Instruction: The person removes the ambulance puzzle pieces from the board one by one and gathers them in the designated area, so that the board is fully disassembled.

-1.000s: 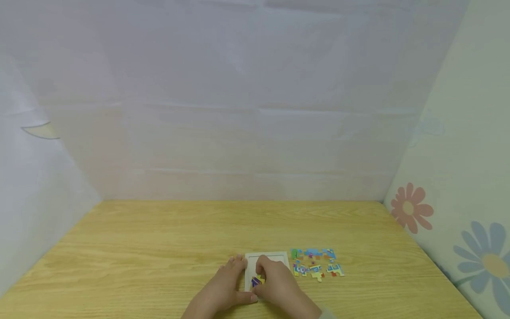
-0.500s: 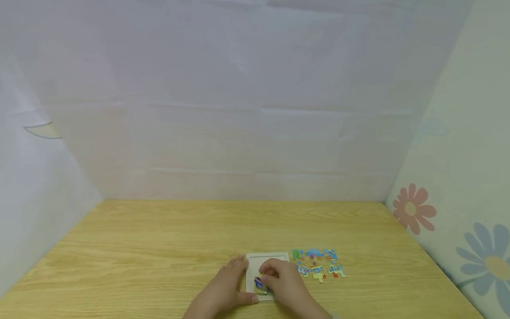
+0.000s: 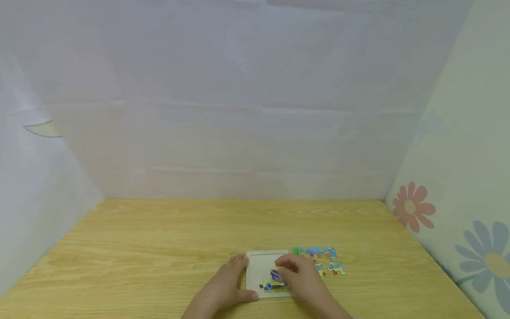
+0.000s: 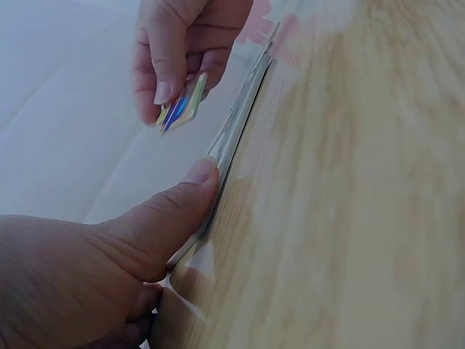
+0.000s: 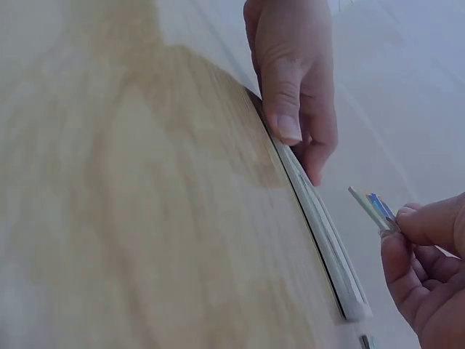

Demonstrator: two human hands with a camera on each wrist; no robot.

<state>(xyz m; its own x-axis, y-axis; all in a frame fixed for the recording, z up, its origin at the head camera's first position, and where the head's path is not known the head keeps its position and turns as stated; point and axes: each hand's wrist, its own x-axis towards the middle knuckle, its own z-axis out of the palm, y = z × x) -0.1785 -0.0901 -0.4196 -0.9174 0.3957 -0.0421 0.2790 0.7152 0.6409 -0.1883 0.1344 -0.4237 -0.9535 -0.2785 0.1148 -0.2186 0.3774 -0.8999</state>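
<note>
My right hand (image 3: 300,277) pinches a purple, yellow and blue jigsaw piece (image 3: 275,275) between thumb and fingers, above the lower right part of a pale puzzle tray (image 3: 255,266). In the left wrist view that piece (image 4: 182,107) is tilted on edge and apart from the tray. Other colourful pieces (image 3: 268,287) lie along the tray's near side, partly hidden by the right hand. My left hand (image 3: 225,283) rests against the tray's near left corner, its fingers extended along the left edge and its thumb (image 4: 196,174) on the near edge.
Loose jigsaw pieces (image 3: 314,251) lie on the wooden table (image 3: 139,252) just right of the tray, several of them behind the right hand. A pale sheet (image 3: 239,133) rises behind the table, and a flower-patterned one (image 3: 458,177) stands at the right.
My right hand has moved right across the tray, carrying the jigsaw piece and uncovering pieces at the near side. My left hand has stayed at the tray's corner.
</note>
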